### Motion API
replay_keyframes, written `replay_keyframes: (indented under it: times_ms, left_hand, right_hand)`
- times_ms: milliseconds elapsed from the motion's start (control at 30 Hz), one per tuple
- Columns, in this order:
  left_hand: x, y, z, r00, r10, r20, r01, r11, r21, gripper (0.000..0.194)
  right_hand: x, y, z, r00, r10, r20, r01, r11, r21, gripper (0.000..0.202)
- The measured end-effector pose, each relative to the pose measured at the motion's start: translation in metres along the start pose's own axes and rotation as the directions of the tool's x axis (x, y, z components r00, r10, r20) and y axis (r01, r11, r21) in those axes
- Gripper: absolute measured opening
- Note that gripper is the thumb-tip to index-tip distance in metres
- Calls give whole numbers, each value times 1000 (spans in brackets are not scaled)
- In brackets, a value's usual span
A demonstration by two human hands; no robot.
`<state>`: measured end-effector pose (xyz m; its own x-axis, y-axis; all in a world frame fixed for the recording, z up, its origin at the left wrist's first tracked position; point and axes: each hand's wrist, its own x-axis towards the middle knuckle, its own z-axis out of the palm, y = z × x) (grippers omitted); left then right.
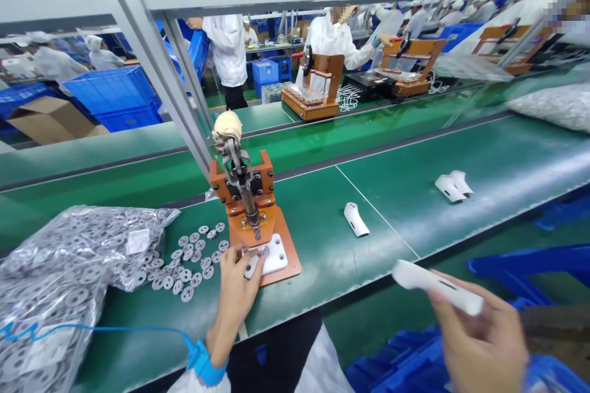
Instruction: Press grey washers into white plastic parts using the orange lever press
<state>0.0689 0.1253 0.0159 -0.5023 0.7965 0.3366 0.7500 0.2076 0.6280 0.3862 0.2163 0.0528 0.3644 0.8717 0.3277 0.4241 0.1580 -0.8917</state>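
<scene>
My left hand (239,273), wearing a blue wrist strap (207,363), reaches over the white block (278,253) at the base of an orange toggle press (249,196). Its thumb and fingers close around a small grey disc (263,251) on the block, partly covered by the fingertips. The press's plunger hangs just behind, above the block. Out beyond the bench's front edge, my right hand (483,338) grips a curved white plastic shell (437,285) with a dark slot, between thumb and fingers.
Loose grey discs (187,274) lie left of the press, beside a clear bag (69,270) full of them. More white shells rest on the green bench: a single shell (356,220) and a pair (453,186). Blue crates (405,356) stand below right. Co-workers sit across the line.
</scene>
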Motion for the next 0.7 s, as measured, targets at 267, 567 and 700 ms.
replay_keyframes:
  times_ms: [267, 567, 700]
  left_hand:
    - [7, 0, 5, 998, -59, -4, 59, 998, -20, 21]
    - [22, -1, -2, 986, -61, 153, 75, 993, -92, 25]
    - [19, -3, 2, 981, -80, 174, 101, 988, -114, 28]
  right_hand:
    - [-60, -42, 94, 898, -232, 373, 24, 874, 486, 37]
    - [-66, -39, 100, 900, -131, 416, -82, 886, 457, 35]
    - [-68, -40, 102, 903, -130, 409, -82, 883, 461, 36]
